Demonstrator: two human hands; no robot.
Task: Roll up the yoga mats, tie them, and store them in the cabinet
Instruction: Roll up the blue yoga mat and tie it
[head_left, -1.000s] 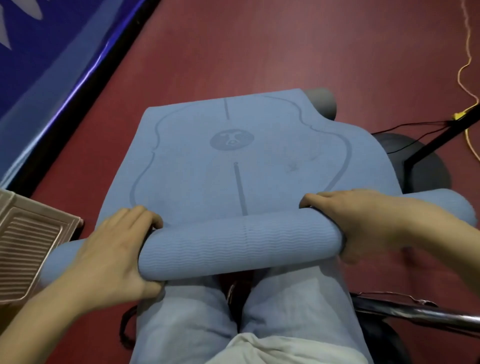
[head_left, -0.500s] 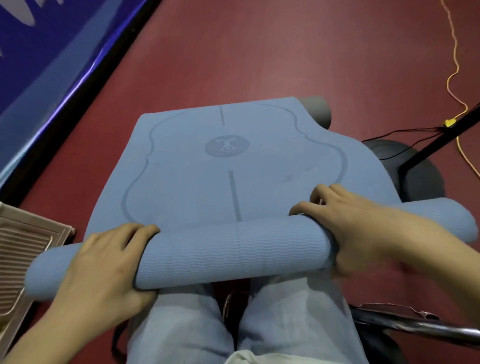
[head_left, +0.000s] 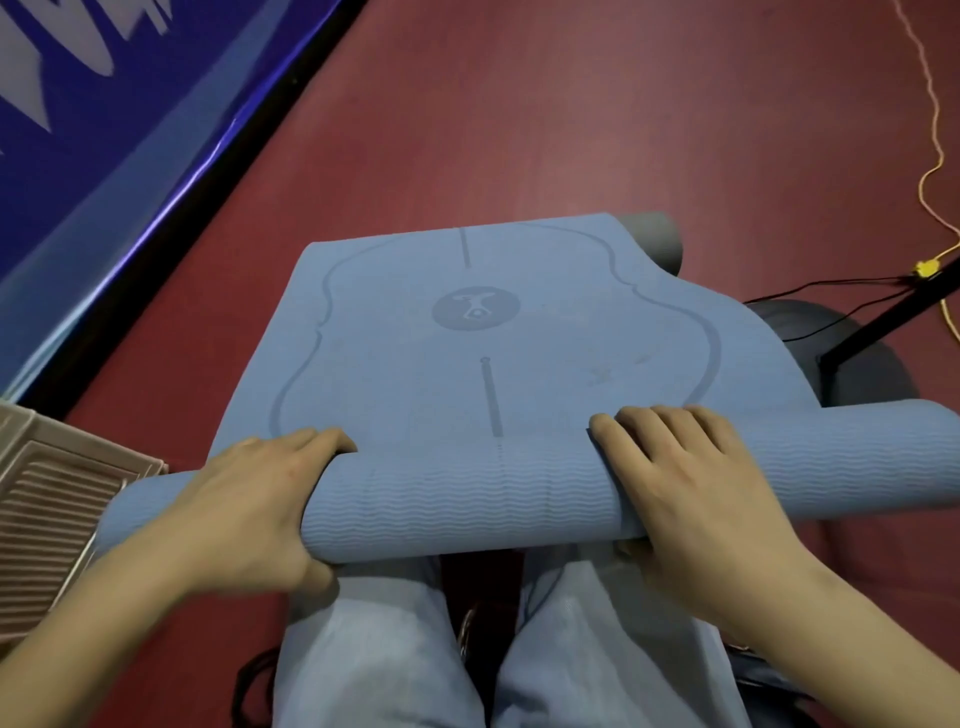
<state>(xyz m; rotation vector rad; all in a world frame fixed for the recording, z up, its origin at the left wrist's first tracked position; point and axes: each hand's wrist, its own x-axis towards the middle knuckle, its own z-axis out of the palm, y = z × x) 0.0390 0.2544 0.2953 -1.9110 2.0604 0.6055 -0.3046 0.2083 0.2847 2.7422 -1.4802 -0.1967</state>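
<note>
A blue yoga mat (head_left: 498, 332) lies partly unrolled on the red floor, its near end wound into a thick roll (head_left: 457, 504) across my knees. My left hand (head_left: 249, 509) grips the roll left of centre, fingers curled over its top and thumb underneath. My right hand (head_left: 696, 499) grips the roll right of centre the same way, fingers over the top. The flat part shows a round logo and a centre line. A grey rolled mat (head_left: 654, 241) lies beyond the far right corner, partly hidden by the blue mat.
A beige ribbed tray (head_left: 47, 514) sits at my left. A blue banner with a black edge (head_left: 130, 135) runs along the left. A dark round base with a black pole (head_left: 862, 364), black cables and a yellow cord (head_left: 935, 171) lie at right.
The roll has grown slightly thicker and moved forward over the flat part. My right hand's fingers have shifted to reach further over the top of the roll.
</note>
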